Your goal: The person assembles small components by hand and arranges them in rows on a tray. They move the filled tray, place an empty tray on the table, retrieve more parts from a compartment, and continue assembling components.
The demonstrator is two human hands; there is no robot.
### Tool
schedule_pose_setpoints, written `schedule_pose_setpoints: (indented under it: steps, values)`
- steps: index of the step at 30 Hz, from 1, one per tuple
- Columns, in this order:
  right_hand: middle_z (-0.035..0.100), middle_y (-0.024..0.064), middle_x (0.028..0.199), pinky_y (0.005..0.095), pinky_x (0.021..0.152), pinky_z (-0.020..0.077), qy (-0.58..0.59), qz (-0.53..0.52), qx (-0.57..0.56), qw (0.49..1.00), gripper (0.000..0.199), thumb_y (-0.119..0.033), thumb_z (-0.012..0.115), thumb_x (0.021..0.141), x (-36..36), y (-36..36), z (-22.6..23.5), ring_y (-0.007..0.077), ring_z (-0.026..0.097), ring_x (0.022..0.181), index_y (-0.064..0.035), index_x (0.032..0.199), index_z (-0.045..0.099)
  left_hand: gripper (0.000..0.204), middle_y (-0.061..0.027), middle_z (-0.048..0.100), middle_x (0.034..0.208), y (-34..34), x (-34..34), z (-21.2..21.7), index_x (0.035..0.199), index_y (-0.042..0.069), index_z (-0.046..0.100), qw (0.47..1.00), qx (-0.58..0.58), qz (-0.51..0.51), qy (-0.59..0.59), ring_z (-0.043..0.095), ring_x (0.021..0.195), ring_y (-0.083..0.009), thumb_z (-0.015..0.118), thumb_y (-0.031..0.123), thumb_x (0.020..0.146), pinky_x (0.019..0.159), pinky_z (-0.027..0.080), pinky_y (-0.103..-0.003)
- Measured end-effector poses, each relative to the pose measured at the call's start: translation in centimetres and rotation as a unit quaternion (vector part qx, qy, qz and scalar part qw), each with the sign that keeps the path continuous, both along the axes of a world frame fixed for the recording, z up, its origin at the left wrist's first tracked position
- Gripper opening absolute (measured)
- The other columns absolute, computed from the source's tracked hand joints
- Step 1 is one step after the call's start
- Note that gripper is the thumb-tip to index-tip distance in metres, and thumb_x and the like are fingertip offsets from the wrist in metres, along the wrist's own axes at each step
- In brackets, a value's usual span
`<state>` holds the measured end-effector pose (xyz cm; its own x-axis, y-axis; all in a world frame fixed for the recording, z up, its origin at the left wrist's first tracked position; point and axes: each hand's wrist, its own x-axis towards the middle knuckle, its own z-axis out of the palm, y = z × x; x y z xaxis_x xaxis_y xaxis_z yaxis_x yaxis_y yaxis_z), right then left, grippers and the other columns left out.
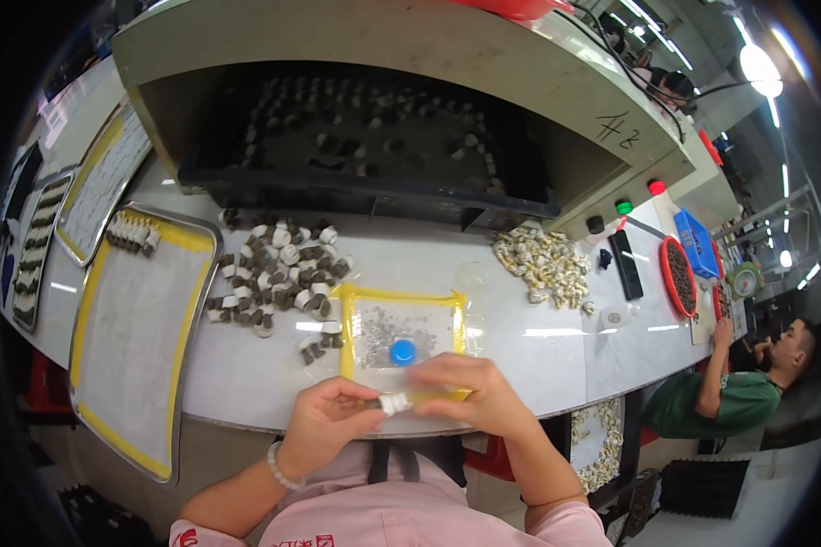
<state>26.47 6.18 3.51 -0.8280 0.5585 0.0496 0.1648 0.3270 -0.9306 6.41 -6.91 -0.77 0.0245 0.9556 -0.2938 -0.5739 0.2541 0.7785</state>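
Observation:
My left hand [330, 421] is closed, thumb and fingertips pinching a small white and dark plastic-looking part [392, 403]. Just right of that part hovers my right hand [470, 394], its fingers smeared by motion, so whether it holds anything is unclear. Beyond both hands lies a white sheet edged in yellow tape [442, 324], with many tiny grey pieces [379, 328] scattered on it. A round blue cap [402, 353] sits there too, close to my right fingers. Left of the sheet is a loose heap of white and dark parts [278, 264].
A taped metal tray [123, 337] with parts in one corner is at the left. Gold-and-white pieces [543, 264] lie to the right, near a black phone [626, 264] and a red bowl [678, 278]. A dark-fronted box [365, 191] stands behind. A person in green [711, 406] sits at right.

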Motion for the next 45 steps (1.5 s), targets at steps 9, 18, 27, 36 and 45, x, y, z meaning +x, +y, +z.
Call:
schedule_pose_setpoints:
  steps: [9,18,27,36,45]
  values:
    - [0.060,0.0167,0.110,0.0409,0.086,0.0472,-0.312,-0.472,0.331,0.755,0.035,-0.001,0.061,0.081,14.7,10.0,-3.3,0.0349,0.059,0.100,-0.0045,0.115,0.061,0.028,-0.0085,0.058,0.095,-4.7,-13.7,3.8,0.100,-0.001,0.048,0.883,0.055,0.292,0.363,0.061,0.083,-0.0129,0.062,-0.013,0.079,0.071,0.053,-0.025]
    - [0.055,0.0093,0.083,0.0310,0.061,0.0446,-0.229,-0.460,0.269,0.815,0.029,0.005,0.063,0.077,14.0,7.8,-3.1,0.0202,0.051,0.066,-0.0007,0.106,0.062,0.015,-0.0100,0.061,0.084,-0.4,-22.4,1.2,0.091,0.000,0.057,0.665,0.062,0.277,0.691,0.064,0.069,-0.0170,0.065,-0.004,0.079,0.064,0.052,-0.028]
    - [0.054,0.0109,0.093,0.0283,0.063,0.0470,-0.197,-0.270,0.281,0.900,0.034,0.006,0.061,0.080,4.3,1.9,-2.9,0.0204,0.056,0.074,0.0029,0.114,0.061,0.018,-0.0131,0.057,0.088,3.0,-25.2,-0.7,0.091,0.001,0.056,0.550,0.089,0.274,0.784,0.061,0.075,-0.0288,0.066,-0.001,0.076,0.064,0.050,-0.037]
    - [0.059,0.0145,0.100,0.0334,0.068,0.0497,-0.167,-0.177,0.327,0.913,0.029,0.004,0.064,0.080,3.3,0.8,-2.7,0.0264,0.059,0.080,0.0022,0.109,0.064,0.025,-0.0137,0.054,0.095,2.6,-19.8,3.2,0.097,0.003,0.058,0.545,0.115,0.268,0.786,0.058,0.082,-0.0313,0.068,0.001,0.074,0.067,0.049,-0.039]
    - [0.063,0.0113,0.095,0.0344,0.065,0.0493,-0.120,-0.174,0.385,0.898,0.027,0.003,0.072,0.071,2.2,-0.4,-2.9,0.0258,0.059,0.076,-0.0008,0.098,0.068,0.031,-0.0095,0.052,0.081,2.1,-7.9,1.9,0.098,0.004,0.058,0.605,0.233,-0.040,0.760,0.058,0.071,-0.0252,0.073,0.022,0.078,0.064,0.051,-0.034]
